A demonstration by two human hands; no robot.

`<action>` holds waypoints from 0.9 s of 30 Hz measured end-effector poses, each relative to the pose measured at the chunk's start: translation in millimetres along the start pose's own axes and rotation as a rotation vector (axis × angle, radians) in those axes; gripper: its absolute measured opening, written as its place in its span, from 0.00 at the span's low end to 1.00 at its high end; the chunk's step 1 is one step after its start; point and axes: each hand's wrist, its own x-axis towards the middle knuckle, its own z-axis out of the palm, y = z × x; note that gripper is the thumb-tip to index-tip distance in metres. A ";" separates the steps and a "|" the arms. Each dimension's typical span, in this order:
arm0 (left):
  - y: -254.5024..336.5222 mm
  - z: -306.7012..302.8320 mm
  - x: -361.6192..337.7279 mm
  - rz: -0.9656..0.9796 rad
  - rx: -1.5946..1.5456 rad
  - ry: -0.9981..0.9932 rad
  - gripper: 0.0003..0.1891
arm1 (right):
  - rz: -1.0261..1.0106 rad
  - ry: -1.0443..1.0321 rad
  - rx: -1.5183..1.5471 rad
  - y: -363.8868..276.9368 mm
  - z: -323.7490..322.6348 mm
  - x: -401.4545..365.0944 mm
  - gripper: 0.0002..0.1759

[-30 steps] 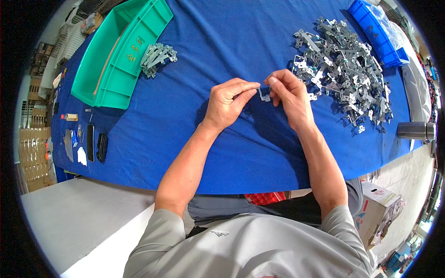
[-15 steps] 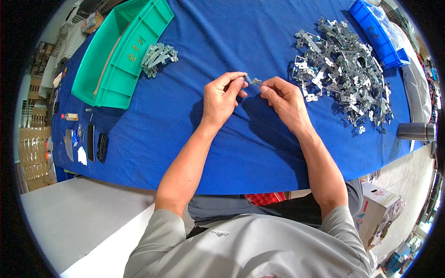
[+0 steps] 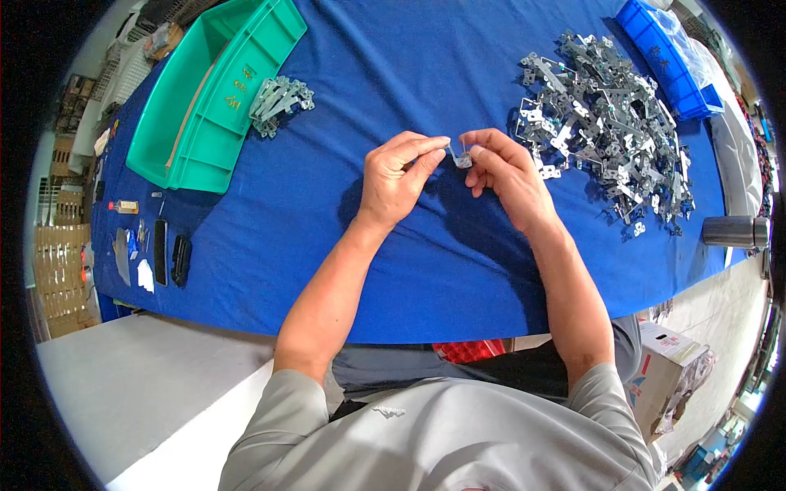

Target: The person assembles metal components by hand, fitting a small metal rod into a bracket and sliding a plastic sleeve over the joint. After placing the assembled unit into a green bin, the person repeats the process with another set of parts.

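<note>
A small metal bracket [image 3: 463, 161] is held up between my two hands over the blue cloth. My left hand [image 3: 393, 176] pinches its thin left end between thumb and fingertips. My right hand [image 3: 509, 173] has its thumb and fingers closed around the wider right end, which hides part of it. To the right of my right hand lies a big heap of metal brackets [image 3: 606, 123]. A smaller pile of metal brackets [image 3: 280, 105] lies to the far left of my hands, beside the green bin.
The green bin [image 3: 237, 106] stands at the back left. A blue bin [image 3: 667, 61] holding clear plastic is at the back right. A metal flask [image 3: 729, 232] lies at the right edge. On the left are a small bottle [image 3: 124, 207] and a black phone-like slab [image 3: 160, 252].
The bracket has turned, so its wider end now hangs lower near my right fingers. My right-hand fingers have shifted their hold, and my left fingertips moved slightly right.
</note>
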 end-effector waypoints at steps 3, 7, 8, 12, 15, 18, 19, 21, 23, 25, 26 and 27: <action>0.8 0.9 0.0 0.022 0.006 -0.027 0.09 | 0.042 -0.033 0.007 -1.3 -3.8 1.8 0.11; 2.0 1.6 -0.2 0.033 0.019 -0.070 0.07 | -0.007 0.008 -0.117 4.0 -6.2 2.4 0.10; 2.8 1.8 -0.1 0.029 0.024 -0.079 0.07 | -0.026 0.033 -0.127 4.1 -6.1 2.4 0.10; -3.3 2.5 -3.8 -0.195 -0.088 -0.075 0.10 | -0.096 0.137 -0.078 0.7 -6.4 3.0 0.10; -3.7 3.2 -3.0 -0.384 -0.222 0.035 0.11 | -0.130 0.068 -0.290 4.1 -6.6 2.4 0.10; -4.9 0.9 -1.1 -0.420 -0.298 0.053 0.12 | -0.150 0.036 -0.366 7.4 -0.4 0.7 0.11; -4.6 0.9 -1.0 -0.420 -0.287 0.048 0.12 | -0.166 0.028 -0.404 8.9 0.4 1.0 0.11; -3.5 1.1 -1.3 -0.419 -0.264 0.039 0.12 | -0.165 0.051 -0.420 8.8 1.5 0.7 0.12; -3.6 1.4 -1.4 -0.420 -0.253 0.038 0.11 | -0.144 0.068 -0.415 7.9 1.2 0.7 0.12; -4.5 1.3 -1.6 -0.395 -0.237 0.040 0.11 | -0.186 0.069 -0.456 10.7 -0.7 2.0 0.11; -5.1 1.2 -2.1 -0.370 -0.227 0.042 0.10 | -0.207 0.071 -0.476 13.0 -2.0 2.6 0.11; -5.5 0.9 -2.4 -0.346 -0.217 0.044 0.10 | -0.224 0.077 -0.512 15.7 -3.3 3.4 0.11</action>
